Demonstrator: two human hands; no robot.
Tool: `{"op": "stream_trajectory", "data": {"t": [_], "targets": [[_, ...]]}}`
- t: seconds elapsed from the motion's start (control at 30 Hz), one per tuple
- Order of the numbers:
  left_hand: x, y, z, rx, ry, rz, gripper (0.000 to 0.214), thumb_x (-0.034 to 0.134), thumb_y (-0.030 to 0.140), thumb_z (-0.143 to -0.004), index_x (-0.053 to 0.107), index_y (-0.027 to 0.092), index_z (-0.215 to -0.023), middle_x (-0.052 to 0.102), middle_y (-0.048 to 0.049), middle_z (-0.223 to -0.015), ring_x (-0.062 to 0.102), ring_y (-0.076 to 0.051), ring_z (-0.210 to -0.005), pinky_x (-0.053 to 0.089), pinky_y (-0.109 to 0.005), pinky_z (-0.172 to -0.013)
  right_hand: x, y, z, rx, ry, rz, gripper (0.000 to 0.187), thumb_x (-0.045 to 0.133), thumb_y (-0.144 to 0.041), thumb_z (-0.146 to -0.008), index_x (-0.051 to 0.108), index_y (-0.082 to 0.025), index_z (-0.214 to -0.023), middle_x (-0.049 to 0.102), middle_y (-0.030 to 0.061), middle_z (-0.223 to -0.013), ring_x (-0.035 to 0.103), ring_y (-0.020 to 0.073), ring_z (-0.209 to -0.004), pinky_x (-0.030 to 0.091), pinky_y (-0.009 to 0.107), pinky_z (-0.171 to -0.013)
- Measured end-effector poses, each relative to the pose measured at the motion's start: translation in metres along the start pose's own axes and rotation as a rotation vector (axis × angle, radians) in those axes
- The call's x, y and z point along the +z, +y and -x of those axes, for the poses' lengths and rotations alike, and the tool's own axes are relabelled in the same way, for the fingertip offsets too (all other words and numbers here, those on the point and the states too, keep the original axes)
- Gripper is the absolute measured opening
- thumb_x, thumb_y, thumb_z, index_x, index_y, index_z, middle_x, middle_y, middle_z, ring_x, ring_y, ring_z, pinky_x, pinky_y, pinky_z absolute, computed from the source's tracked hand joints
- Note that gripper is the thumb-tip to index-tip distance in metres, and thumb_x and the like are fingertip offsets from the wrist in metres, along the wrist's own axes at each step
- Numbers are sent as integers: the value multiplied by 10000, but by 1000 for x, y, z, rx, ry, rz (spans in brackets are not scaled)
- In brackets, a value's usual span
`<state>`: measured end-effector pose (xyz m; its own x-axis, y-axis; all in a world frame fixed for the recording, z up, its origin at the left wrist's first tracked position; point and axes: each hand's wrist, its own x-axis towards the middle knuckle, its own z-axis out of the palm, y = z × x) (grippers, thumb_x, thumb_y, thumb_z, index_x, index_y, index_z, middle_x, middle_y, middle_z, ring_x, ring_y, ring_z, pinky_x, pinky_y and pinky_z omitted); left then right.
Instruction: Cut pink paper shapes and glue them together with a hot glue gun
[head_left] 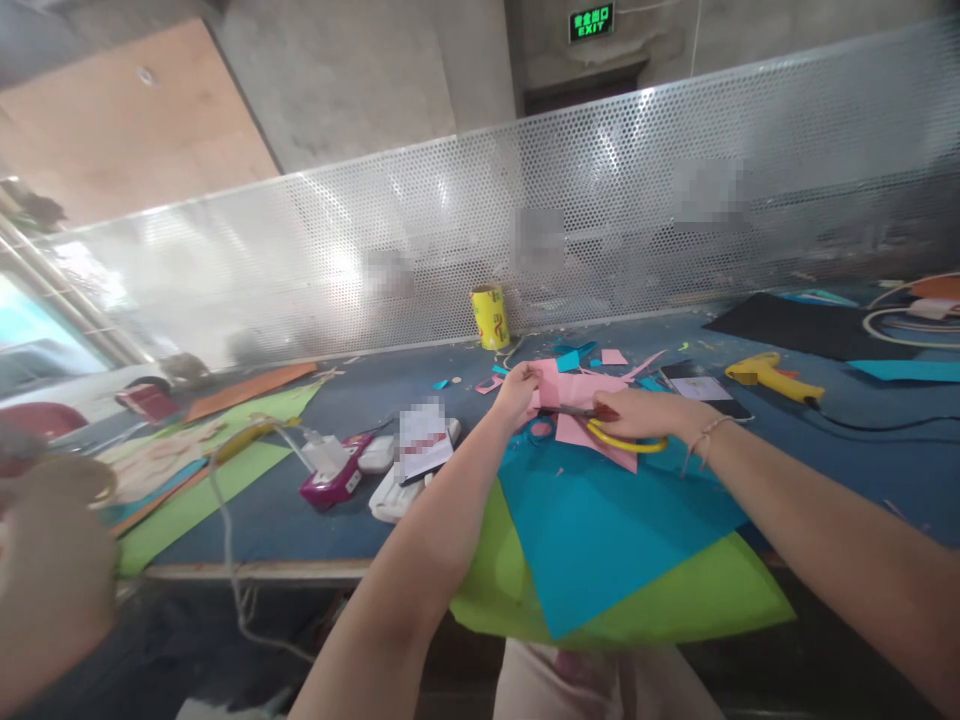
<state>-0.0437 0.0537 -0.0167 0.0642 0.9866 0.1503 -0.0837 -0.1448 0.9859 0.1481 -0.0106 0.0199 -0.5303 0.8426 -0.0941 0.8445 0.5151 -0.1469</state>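
Observation:
My left hand [517, 392] pinches a small pink piece of paper [549, 382], its fingers at the upper edge. In my right hand [634, 412] is a pair of scissors [628, 443] with yellow handles; the dark blades reach left to the lower part of the pink piece. How far the blades are apart is too small to tell. More pink paper lies under and around both hands. Below them spreads a blue sheet [615, 530], with a green sheet [675, 610] beneath it overhanging the table's front edge.
A yellow cylinder [490, 318] stands by the perforated metal screen [420, 230]. At right lie a phone [709, 390], a yellow glue gun [776, 380] with its cord, and black paper [802, 325]. Leftward are a purple power strip [337, 485], cables and coloured sheets. Another person's blurred arm [60, 580] enters at left.

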Motion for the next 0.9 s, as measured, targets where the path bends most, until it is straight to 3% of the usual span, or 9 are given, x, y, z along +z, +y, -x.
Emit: {"op": "stream_trajectory", "data": {"t": [0.1,0.27,0.47,0.7,0.9], "targets": [[-1,-2,-3,51,27,14,56,542,155,-659,490,168,-676,455,45,-548,417,-66,-521,339,-187,-500,6,-6,-5,63,42,86,325,359,-404,-818,528,-171,-969,655,135,-840,595,233,-662,310,277,-492],[-2,-5,-7,63,84,28,57,523,129,-657,481,166,-658,435,50,-544,397,-62,-515,323,-181,-497,10,-12,-9,27,74,156,341,349,-396,-828,574,-185,-974,660,149,-928,610,264,-747,298,282,-500],[-3,-6,-8,41,76,54,32,518,165,-688,488,175,-693,435,45,-547,386,-72,-501,310,-193,-479,9,-12,-7,-10,117,145,348,419,-347,-783,592,-270,-1074,668,85,-889,587,214,-705,278,266,-516],[-5,-10,-13,69,120,41,65,499,102,-677,488,165,-660,430,45,-561,389,-68,-532,309,-194,-524,3,-15,-5,-57,96,118,349,435,-326,-765,615,-270,-1059,670,72,-814,538,187,-602,245,264,-477],[-5,-8,-10,74,107,40,68,505,102,-666,489,168,-661,434,47,-553,387,-70,-526,304,-193,-517,6,-13,-5,-68,84,157,393,383,-377,-816,570,-269,-1145,678,73,-895,581,194,-663,284,256,-498]]}}
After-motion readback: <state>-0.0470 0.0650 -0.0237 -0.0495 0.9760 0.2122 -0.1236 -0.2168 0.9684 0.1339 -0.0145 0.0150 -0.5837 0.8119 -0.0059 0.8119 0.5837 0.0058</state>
